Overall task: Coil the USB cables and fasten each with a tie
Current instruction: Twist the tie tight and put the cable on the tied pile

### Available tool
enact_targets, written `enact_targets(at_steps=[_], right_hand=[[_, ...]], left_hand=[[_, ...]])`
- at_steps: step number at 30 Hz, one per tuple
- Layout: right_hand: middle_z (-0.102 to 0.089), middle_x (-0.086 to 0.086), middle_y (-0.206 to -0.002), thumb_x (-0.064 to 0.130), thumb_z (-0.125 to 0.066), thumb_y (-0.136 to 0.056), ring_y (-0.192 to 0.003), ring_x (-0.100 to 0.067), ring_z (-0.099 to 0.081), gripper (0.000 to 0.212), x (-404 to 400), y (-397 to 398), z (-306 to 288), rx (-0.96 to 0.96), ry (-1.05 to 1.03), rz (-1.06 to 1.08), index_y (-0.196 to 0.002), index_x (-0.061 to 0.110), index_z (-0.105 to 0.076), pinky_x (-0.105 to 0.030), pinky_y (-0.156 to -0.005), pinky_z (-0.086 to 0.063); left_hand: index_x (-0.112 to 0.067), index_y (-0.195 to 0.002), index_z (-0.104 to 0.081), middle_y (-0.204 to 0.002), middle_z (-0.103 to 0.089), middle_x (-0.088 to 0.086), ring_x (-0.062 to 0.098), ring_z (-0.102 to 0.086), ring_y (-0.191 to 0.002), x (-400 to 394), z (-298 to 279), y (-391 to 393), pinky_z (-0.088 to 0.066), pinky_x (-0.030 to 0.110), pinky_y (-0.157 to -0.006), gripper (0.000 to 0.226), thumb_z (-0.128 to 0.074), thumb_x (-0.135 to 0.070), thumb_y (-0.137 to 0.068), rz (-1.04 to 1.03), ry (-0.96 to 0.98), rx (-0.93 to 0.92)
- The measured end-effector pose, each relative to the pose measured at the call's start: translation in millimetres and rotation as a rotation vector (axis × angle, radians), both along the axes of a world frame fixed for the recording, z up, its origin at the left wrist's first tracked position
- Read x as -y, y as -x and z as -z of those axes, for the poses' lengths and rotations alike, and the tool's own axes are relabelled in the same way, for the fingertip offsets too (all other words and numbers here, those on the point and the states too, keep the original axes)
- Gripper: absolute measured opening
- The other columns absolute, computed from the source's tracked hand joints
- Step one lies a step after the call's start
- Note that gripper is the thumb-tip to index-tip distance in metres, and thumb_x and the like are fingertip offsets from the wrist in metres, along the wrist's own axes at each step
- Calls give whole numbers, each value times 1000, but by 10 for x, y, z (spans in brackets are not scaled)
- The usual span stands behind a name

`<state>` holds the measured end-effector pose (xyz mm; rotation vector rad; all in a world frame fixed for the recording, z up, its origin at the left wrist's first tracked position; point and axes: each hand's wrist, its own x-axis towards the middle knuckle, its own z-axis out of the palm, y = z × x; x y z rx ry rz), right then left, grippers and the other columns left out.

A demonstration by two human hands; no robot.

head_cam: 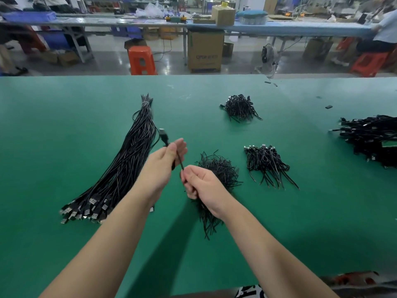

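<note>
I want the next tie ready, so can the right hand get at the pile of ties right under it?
Probably yes. The right hand hovers directly over the tie pile with nothing between, but its fingers already pinch the cable.

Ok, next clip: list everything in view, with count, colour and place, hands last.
table: one, green, fills the foreground.
long cable bundle: one, black, tied at its far end, left of the hands, plugs toward the near edge.
held cable: one, black, plug up, between both hands.
tie pile: one, black, partly under the right hand.
coiled cable piles: three, black; centre far, right of the tie pile, right edge.
stools: orange, floor beyond; one is clear, more at right.
cardboard box: brown, under the far bench.
left hand: holds the cable.
right hand: pinches its lower part.
</note>
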<state>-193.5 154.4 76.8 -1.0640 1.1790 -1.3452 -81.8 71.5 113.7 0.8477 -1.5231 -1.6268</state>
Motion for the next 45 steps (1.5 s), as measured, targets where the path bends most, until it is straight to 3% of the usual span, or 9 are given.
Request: enact_targets(at_steps=[4,10,16,19,23,29,34,41,45], right_hand=[[-49,11,-60,27,-45,-105,-60,-12,-42,32,-13,7,94,-415,30,86,-74,26,-55,-25,-58,-36],[-59,9,-74,21,-45,-107,-73,-7,-57,31,-47,87,148,-453,71,151,-77,21,-55,-25,-75,-47],[-55,16,-58,34,-61,-97,-53,-4,-46,17,-89,134,117,-487,6,69,-86,24,-69,-18,-55,-38],[-65,24,-84,29,-76,-86,-79,2,-61,20,-55,97,38,-309,25,46,-100,36,-62,-17,-82,-45],[-46,13,-71,12,-80,-81,-74,-5,-49,32,1,53,-95,-156,94,65,-82,39,-63,-21,-87,-46],[-32,15,-57,0,-75,-81,-57,-5,-30,41,-47,14,-90,-40,78,103,-79,40,-73,-16,-62,-36],[-58,8,-68,0,-77,-80,-66,-8,-53,19,-86,34,-37,-57,43,107,-95,9,-68,-33,-69,-51],[-68,16,-76,21,-79,-72,-71,-1,-61,22,-97,44,39,-297,9,180,-88,30,-67,-20,-69,-51],[-59,23,-59,2,-74,-81,-59,7,-54,42,-83,51,68,-216,23,154,-77,42,-65,-12,-62,-45]], left_hand=[[-3,-113,-62,-93,-74,5,16,-71,-79,36,-103,25,-56,24,-68,41,-31,-30,-107,76,-382,-437],[-5,-99,-65,-64,-47,-5,9,-39,-49,36,-84,-23,-39,21,-47,31,-45,-28,-102,100,-319,-368],[-6,-90,-73,-62,-44,-3,12,-43,-52,9,-91,-62,-43,24,-50,29,-55,-30,-92,128,-209,-272],[-5,-89,-71,-60,-46,-1,18,-55,-56,-37,-87,-53,-52,28,-58,30,-55,-30,-92,120,-224,-239],[-8,-80,-76,-61,-58,3,25,-68,-67,-116,-86,-34,-58,33,-66,31,-56,-30,-90,187,-257,-213],[1,-97,-76,-96,-74,21,24,-71,-85,-84,-173,-138,-59,30,-77,36,-57,-28,-94,465,-256,-143],[-3,-93,-78,-103,-74,22,33,-66,-110,-74,-236,-166,-58,35,-87,35,-57,-31,-94,569,-218,-6],[-6,-86,-72,-82,-77,13,19,-67,-79,-240,-211,-74,-53,37,-82,35,-48,-23,-105,360,65,386],[-11,-80,-71,-73,-76,5,20,-68,-74,-330,-228,-7,-54,36,-82,37,-46,-22,-106,235,171,449]])
